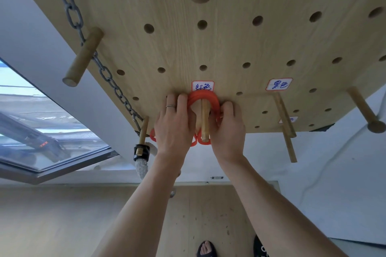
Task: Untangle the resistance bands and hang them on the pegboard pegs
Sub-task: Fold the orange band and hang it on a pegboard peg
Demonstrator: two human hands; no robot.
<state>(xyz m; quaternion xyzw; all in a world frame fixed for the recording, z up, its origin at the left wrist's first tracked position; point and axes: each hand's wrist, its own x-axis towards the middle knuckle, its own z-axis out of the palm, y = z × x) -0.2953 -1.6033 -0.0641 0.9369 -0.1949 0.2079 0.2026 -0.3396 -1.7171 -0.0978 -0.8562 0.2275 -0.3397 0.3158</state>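
from the head view, a wooden pegboard [229, 48] fills the upper frame, dotted with holes and set with several wooden pegs. a grey chain [73, 14] runs down its left side past a thick peg [83, 57], ending near a smaller peg [143, 131] with a black fitting and white rope below. two handwritten labels [203, 86] sit on the board, and two more pegs [285, 118] stick out to the right. the red resistance band [203, 99] loops over the centre peg [205, 121], just beneath the left label, with more red loops hanging below the board's lower edge. the left hand [174, 125] grips the band on the left of that peg; the right hand [227, 129] pinches it on the right. the hands are close together, the peg between them. below lie bare wall, a window at left, and wooden floor.
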